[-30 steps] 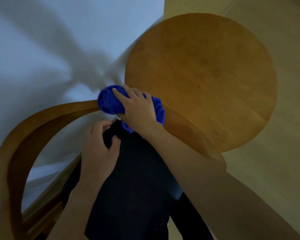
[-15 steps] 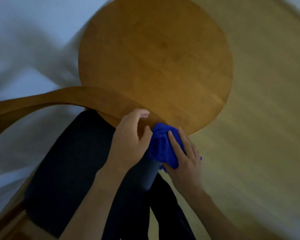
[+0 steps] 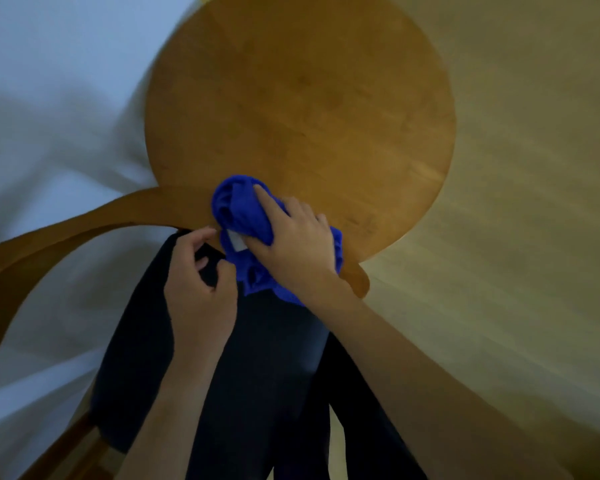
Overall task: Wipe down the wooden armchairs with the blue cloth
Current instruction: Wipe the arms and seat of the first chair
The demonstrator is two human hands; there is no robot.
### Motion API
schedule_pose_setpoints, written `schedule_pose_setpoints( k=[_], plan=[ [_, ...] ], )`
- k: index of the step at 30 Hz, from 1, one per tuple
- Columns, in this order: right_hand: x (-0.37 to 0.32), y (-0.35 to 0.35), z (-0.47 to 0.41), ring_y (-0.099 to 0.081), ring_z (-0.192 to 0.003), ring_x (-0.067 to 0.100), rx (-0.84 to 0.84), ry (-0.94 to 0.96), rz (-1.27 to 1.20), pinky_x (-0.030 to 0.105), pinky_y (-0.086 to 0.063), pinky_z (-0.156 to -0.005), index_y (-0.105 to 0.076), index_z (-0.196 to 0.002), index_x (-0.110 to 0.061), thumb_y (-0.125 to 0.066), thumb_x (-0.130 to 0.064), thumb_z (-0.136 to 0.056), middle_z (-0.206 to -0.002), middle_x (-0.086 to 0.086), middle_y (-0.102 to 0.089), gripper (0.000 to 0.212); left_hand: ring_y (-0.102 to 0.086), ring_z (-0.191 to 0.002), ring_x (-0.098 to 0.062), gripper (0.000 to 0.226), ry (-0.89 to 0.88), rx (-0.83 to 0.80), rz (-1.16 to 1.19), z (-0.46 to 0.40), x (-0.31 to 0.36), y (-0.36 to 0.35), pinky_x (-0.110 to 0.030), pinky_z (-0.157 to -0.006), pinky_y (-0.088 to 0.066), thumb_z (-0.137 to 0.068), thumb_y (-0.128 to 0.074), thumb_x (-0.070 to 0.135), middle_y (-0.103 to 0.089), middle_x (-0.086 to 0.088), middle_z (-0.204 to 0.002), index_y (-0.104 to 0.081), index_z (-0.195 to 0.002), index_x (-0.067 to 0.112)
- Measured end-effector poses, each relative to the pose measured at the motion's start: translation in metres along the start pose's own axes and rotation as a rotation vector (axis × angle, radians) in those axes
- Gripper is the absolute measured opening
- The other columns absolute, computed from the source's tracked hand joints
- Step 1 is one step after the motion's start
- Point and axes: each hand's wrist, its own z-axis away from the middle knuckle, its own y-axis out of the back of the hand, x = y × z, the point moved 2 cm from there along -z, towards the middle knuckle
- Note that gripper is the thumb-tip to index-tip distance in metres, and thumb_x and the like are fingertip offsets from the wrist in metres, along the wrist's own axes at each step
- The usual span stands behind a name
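The round worktop (image 3: 302,98) fills the upper centre; the curved wooden armrest (image 3: 84,223) bars the left. Bare floor (image 3: 534,202) lies open at right.

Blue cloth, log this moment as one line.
right hand presses blue cloth on armchair's curved wooden rail | left hand curled beside cloth | round wooden table behind

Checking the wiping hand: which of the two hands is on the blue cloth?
The right hand, pressing the blue cloth onto the curved wooden armrest; the left hand holds none.
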Motion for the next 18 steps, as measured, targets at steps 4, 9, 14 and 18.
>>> schedule_pose_setpoints(
  k=[4,9,14,18],
  plan=[
    [0.060,0.022,0.060,-0.057,-0.090,0.014,-0.007,-0.242,-0.118,0.035,-0.047,-0.075,-0.042,-0.138,-0.034,-0.038,-0.073,-0.086,-0.103,-0.010,-0.058,0.065,-0.048,-0.108,0.015,0.037,-0.027,-0.079,-0.023,-0.006,0.004,-0.019,-0.007,-0.088,-0.040,-0.088,-0.056,0.012,-0.050,0.036,-0.111,-0.052,-0.120,0.032],
    [0.082,0.031,0.081,-0.055,-0.067,0.001,-0.075,-0.404,-0.378,0.020,-0.036,-0.059,-0.049,-0.096,-0.038,-0.046,-0.071,-0.086,-0.073,-0.017,-0.056,0.034,-0.056,-0.104,-0.002,0.037,-0.019,-0.153,0.027,0.008,0.013,-0.041,-0.019,-0.084,-0.047,-0.089,-0.057,0.012,-0.056,0.017,-0.113,-0.052,-0.123,0.027],
    [0.057,0.023,0.022,-0.051,-0.055,0.016,-0.181,-0.395,-0.383,0.031,-0.034,-0.052,-0.040,-0.066,-0.025,-0.051,-0.062,-0.090,-0.058,-0.007,-0.049,0.045,-0.051,-0.113,0.006,0.040,0.060,-0.119,0.079,0.021,0.003,-0.034,-0.018,-0.095,-0.043,-0.089,-0.057,0.012,-0.054,0.022,-0.119,-0.052,-0.125,0.028],
    [-0.006,-0.003,-0.061,-0.046,-0.053,0.015,-0.349,-0.097,-0.307,0.031,-0.032,-0.053,-0.037,-0.063,-0.025,-0.051,-0.059,-0.092,-0.058,-0.006,-0.045,0.047,-0.047,-0.117,0.010,0.042,0.111,-0.016,0.110,0.011,-0.013,-0.012,-0.022,-0.101,-0.038,-0.089,-0.058,0.012,-0.051,0.028,-0.121,-0.049,-0.127,0.028]
  ],
)
